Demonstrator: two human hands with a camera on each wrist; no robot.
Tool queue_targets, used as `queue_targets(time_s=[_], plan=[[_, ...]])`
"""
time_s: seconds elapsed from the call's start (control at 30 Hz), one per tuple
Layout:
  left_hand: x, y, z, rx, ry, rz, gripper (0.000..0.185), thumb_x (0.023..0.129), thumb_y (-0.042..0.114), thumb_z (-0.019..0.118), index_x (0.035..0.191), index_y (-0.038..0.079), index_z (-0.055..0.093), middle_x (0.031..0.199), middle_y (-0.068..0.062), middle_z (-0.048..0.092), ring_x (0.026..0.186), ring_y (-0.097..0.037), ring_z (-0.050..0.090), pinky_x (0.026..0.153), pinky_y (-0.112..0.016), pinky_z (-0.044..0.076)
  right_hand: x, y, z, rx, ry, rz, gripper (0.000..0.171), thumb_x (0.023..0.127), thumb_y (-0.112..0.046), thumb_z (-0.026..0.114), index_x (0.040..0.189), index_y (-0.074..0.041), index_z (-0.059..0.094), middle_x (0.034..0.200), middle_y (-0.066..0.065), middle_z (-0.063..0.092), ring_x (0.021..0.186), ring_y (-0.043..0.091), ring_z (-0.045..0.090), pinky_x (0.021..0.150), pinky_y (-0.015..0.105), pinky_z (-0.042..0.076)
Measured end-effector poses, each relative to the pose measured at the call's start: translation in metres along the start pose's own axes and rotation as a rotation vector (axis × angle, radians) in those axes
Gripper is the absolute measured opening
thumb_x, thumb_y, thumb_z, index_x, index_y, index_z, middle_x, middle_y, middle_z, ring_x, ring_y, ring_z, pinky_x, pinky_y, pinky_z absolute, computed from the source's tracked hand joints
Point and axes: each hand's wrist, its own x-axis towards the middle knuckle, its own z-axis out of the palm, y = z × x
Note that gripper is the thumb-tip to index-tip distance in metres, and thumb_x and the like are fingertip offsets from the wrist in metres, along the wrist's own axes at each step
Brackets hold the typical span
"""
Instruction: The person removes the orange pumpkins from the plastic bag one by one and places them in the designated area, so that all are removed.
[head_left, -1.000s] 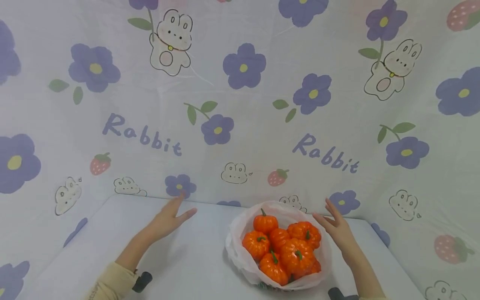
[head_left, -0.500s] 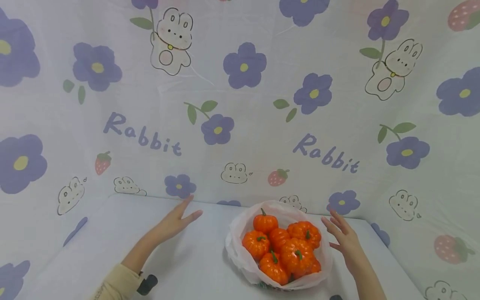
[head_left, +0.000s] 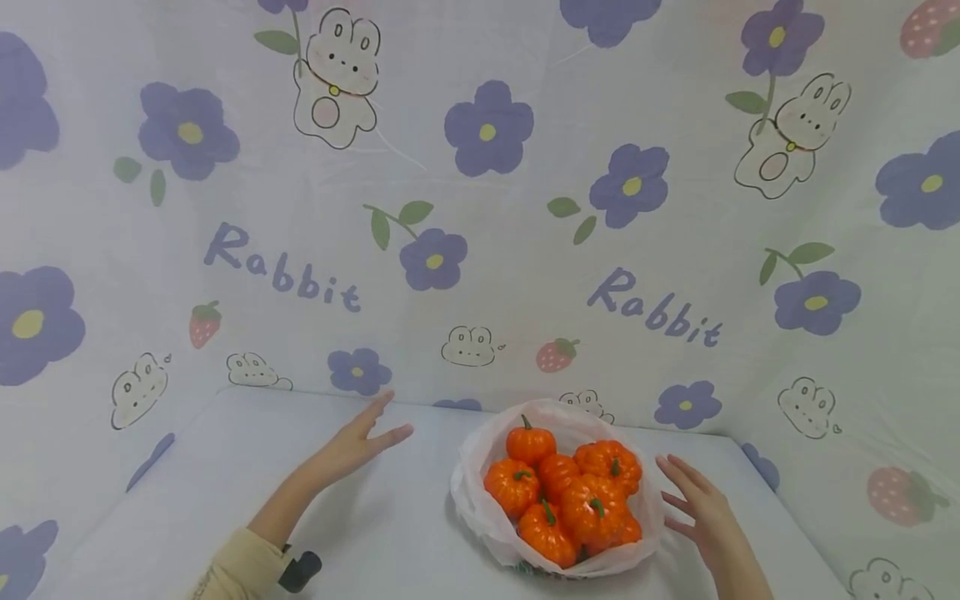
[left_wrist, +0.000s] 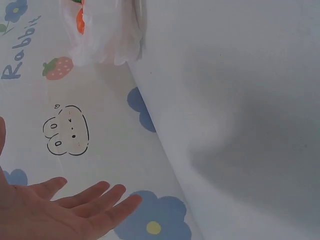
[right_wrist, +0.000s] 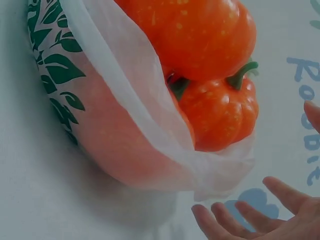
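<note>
A white plastic bag (head_left: 480, 517), its mouth folded wide, stands on the table with several small orange pumpkins (head_left: 596, 510) inside, their stems green. Green leaf prints (right_wrist: 62, 67) show on the bag's lower side in the right wrist view. To the right of the bag, my right hand (head_left: 708, 512) hovers with fingers spread toward its rim, holding nothing. Left of the bag and farther from it, my left hand (head_left: 352, 446) is held over the table, fingers extended and nothing in it. In the left wrist view that palm (left_wrist: 65, 212) faces the bag across a gap.
The white table (head_left: 390, 533) meets a curtain (head_left: 487, 217) printed with flowers, rabbits and strawberries at its back edge. A dark strap piece (head_left: 302, 572) shows under the left wrist, below a beige sleeve (head_left: 240, 567).
My right hand has drawn back and lower, toward the near side of the bag's right edge. My left hand has shifted slightly to the right. Bag and pumpkins stay put.
</note>
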Motion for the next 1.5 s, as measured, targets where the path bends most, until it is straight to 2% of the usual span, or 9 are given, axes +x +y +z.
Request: queue_targets(time_s=[0.13,0.33,0.43,0.53,0.83,1.03,1.5], plan=[[-0.001,0.001,0.002,0.003,0.010,-0.006,0.096,0.086,0.059,0.063,0.157,0.015,0.016,0.163,-0.017,0.017,0.144,-0.045,0.030,0.113,-0.064,0.034,0.002,0.009,-0.004,0.063,-0.040,0.043,0.102,0.089,-0.066,0.054,0.158,-0.011,0.003,0.162,0.026,0.001,0.144,0.050,0.017,0.116,0.062,0.026],[-0.001,0.000,0.005,0.011,0.024,0.001,0.100,0.082,0.058,0.070,0.157,0.017,0.018,0.163,-0.017,0.019,0.143,-0.044,0.033,0.111,-0.063,0.036,0.005,0.020,-0.004,0.165,-0.046,0.059,0.087,0.097,-0.050,0.053,0.157,-0.010,0.005,0.162,0.026,0.006,0.145,0.049,0.017,0.117,0.060,0.026],[-0.001,0.001,0.005,0.020,0.027,0.009,0.100,0.081,0.058,0.070,0.157,0.017,0.019,0.163,-0.016,0.020,0.143,-0.044,0.034,0.110,-0.063,0.038,0.005,0.025,-0.006,0.165,-0.058,0.081,0.085,0.098,-0.047,0.053,0.157,-0.009,0.005,0.162,0.025,0.005,0.145,0.048,0.017,0.118,0.058,0.025],[-0.001,0.001,0.006,0.022,0.029,0.014,0.100,0.081,0.058,0.070,0.157,0.018,0.019,0.163,-0.016,0.020,0.142,-0.044,0.034,0.110,-0.062,0.039,0.006,0.030,-0.007,0.153,-0.075,0.105,0.088,0.096,-0.048,0.055,0.157,-0.008,0.005,0.163,0.024,0.003,0.145,0.048,0.016,0.118,0.057,0.024],[-0.001,0.004,0.012,-0.010,0.021,0.040,0.097,0.081,0.056,0.071,0.156,0.018,0.022,0.163,-0.015,0.021,0.142,-0.044,0.034,0.111,-0.061,0.038,0.007,0.038,-0.005,0.121,-0.057,0.163,0.100,0.089,-0.061,0.059,0.157,-0.011,0.006,0.162,0.026,0.003,0.144,0.048,0.016,0.119,0.055,0.025],[-0.001,0.007,0.017,-0.018,0.016,0.055,0.097,0.081,0.055,0.072,0.156,0.020,0.023,0.162,-0.014,0.023,0.142,-0.043,0.036,0.110,-0.061,0.039,0.007,0.041,-0.006,0.112,-0.068,0.157,0.100,0.087,-0.064,0.059,0.158,-0.014,0.009,0.162,0.026,0.003,0.144,0.048,0.016,0.118,0.054,0.026],[0.002,0.017,0.035,-0.017,0.021,0.015,0.094,0.079,0.052,0.075,0.155,0.027,0.027,0.161,-0.010,0.029,0.141,-0.039,0.039,0.105,-0.060,0.045,0.007,0.046,-0.003,0.107,-0.075,0.140,0.099,0.087,-0.066,0.057,0.158,-0.014,0.012,0.162,0.025,0.003,0.144,0.048,0.015,0.119,0.055,0.024]])
